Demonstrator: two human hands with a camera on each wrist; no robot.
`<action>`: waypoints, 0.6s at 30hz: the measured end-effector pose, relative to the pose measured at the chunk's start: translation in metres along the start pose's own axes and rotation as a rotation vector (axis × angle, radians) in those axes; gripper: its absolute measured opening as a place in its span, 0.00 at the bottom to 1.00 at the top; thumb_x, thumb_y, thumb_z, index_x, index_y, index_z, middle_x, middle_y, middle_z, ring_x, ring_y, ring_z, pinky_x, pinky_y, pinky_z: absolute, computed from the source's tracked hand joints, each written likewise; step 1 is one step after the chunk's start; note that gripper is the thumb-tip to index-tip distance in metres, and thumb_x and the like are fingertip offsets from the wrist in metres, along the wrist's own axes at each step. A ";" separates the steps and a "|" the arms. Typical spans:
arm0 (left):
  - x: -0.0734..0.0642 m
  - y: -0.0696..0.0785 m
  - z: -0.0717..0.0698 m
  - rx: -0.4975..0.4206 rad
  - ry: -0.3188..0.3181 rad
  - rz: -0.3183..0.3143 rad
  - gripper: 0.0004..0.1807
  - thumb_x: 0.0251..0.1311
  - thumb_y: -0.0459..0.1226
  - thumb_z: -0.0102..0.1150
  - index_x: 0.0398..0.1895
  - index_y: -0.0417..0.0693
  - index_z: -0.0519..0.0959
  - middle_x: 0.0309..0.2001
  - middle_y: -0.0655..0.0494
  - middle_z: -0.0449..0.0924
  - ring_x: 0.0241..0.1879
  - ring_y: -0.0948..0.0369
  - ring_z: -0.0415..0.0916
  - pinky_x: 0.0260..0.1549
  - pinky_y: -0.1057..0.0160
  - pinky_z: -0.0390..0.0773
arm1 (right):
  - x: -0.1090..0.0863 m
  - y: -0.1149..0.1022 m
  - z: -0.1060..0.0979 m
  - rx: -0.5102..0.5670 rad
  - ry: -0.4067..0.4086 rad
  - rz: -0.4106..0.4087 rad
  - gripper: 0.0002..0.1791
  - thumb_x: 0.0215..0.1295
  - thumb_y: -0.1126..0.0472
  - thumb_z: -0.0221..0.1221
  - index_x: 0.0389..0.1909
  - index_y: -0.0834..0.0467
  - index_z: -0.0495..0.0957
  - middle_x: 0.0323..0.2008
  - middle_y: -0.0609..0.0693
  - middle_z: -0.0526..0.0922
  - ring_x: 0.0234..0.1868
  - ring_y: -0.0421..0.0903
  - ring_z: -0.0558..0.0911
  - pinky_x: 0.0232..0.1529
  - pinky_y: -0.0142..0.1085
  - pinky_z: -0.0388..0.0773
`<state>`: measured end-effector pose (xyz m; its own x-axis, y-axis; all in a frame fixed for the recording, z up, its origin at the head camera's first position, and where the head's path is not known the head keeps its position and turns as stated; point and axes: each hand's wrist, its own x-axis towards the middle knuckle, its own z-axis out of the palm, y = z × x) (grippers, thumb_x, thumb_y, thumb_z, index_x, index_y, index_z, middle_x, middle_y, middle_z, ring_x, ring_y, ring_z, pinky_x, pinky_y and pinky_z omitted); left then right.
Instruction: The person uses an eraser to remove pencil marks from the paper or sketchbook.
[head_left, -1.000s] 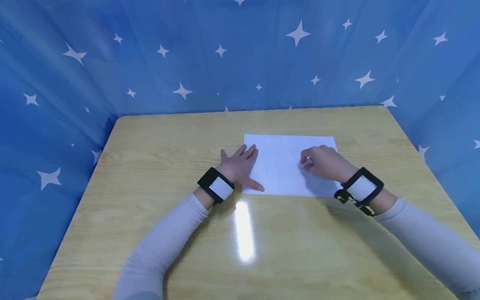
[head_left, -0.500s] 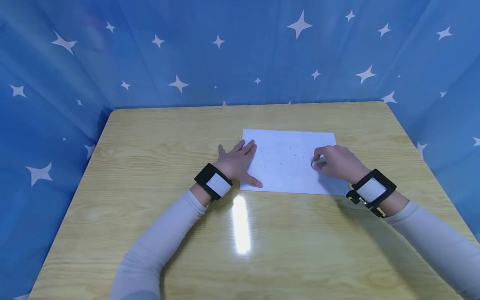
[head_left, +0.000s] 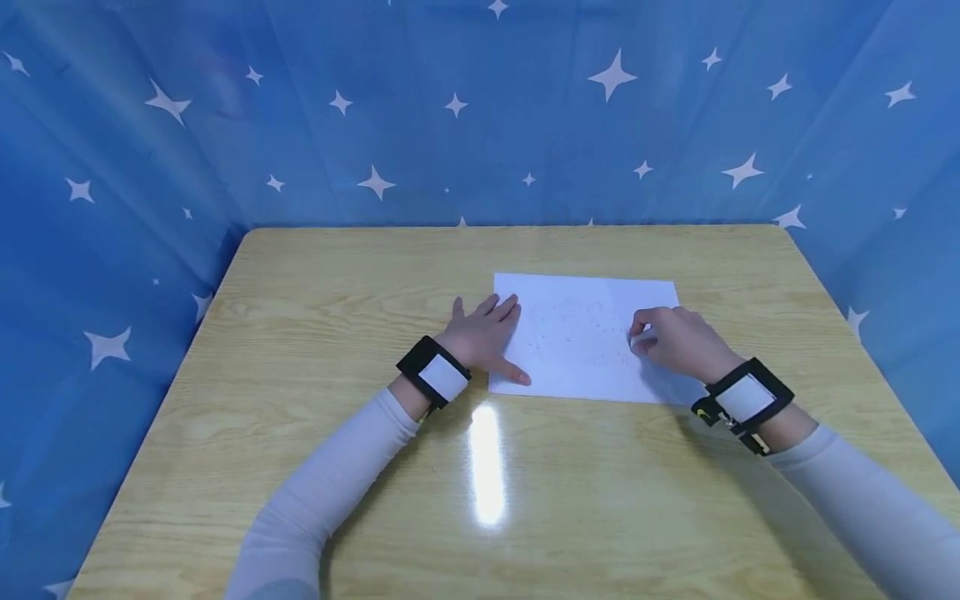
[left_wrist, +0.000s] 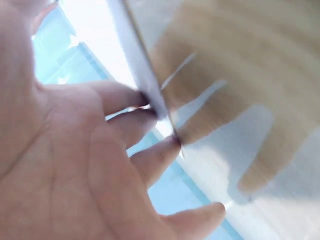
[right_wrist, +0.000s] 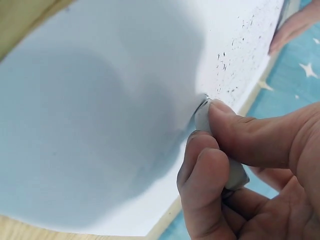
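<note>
A white sheet of paper lies on the table. My left hand rests on its left edge with fingers spread; in the left wrist view three fingertips overlap the paper's edge. Over the right part of the sheet, my right hand pinches a small whitish eraser between thumb and curled fingers. The eraser's tip, darkened at the end, is right at the paper's surface. Dark crumbs are scattered over the sheet to the left of the eraser.
The wooden table extends around the paper, with a bright light reflection in front of it. A blue curtain with white stars hangs behind and beside the table. Each wrist wears a black strap.
My right hand with the eraser has shifted right across the paper since one second ago. My left hand stays at the left edge. The head view has tilted slightly.
</note>
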<state>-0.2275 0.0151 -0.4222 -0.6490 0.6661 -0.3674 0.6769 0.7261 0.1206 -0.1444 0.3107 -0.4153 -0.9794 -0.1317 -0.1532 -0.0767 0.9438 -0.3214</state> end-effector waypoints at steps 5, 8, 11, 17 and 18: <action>-0.002 -0.005 -0.006 0.031 0.034 0.026 0.54 0.54 0.68 0.50 0.76 0.48 0.48 0.77 0.50 0.41 0.73 0.52 0.36 0.68 0.35 0.44 | -0.003 0.000 0.001 0.016 0.004 0.005 0.04 0.57 0.66 0.64 0.34 0.61 0.82 0.37 0.62 0.85 0.20 0.47 0.70 0.21 0.38 0.63; -0.002 -0.003 -0.011 0.010 0.033 0.082 0.45 0.61 0.62 0.49 0.75 0.47 0.54 0.76 0.48 0.47 0.73 0.51 0.42 0.68 0.38 0.49 | -0.003 0.000 0.000 0.023 0.007 0.005 0.04 0.57 0.67 0.64 0.33 0.60 0.82 0.35 0.60 0.84 0.20 0.47 0.69 0.20 0.38 0.62; -0.001 0.002 -0.012 0.009 0.004 0.097 0.38 0.67 0.56 0.48 0.74 0.48 0.57 0.76 0.47 0.49 0.72 0.51 0.46 0.68 0.39 0.53 | 0.002 -0.001 -0.002 0.006 -0.002 -0.034 0.03 0.56 0.67 0.64 0.32 0.60 0.82 0.35 0.60 0.84 0.21 0.47 0.70 0.21 0.38 0.62; 0.003 0.009 0.000 0.092 0.005 0.076 0.32 0.70 0.48 0.44 0.74 0.48 0.56 0.76 0.47 0.49 0.72 0.51 0.47 0.68 0.40 0.54 | 0.027 -0.016 -0.002 -0.031 0.038 -0.095 0.04 0.58 0.67 0.63 0.35 0.61 0.82 0.36 0.58 0.85 0.27 0.49 0.73 0.27 0.41 0.68; 0.003 0.010 0.002 0.099 0.010 0.074 0.32 0.70 0.47 0.44 0.74 0.48 0.57 0.75 0.47 0.50 0.71 0.51 0.47 0.68 0.40 0.54 | 0.032 -0.021 0.000 -0.030 0.038 -0.100 0.05 0.58 0.67 0.63 0.36 0.61 0.82 0.36 0.58 0.86 0.27 0.49 0.74 0.27 0.41 0.69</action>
<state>-0.2218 0.0244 -0.4236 -0.5993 0.7192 -0.3516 0.7537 0.6549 0.0548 -0.1745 0.2867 -0.4133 -0.9730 -0.2141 -0.0860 -0.1789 0.9353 -0.3053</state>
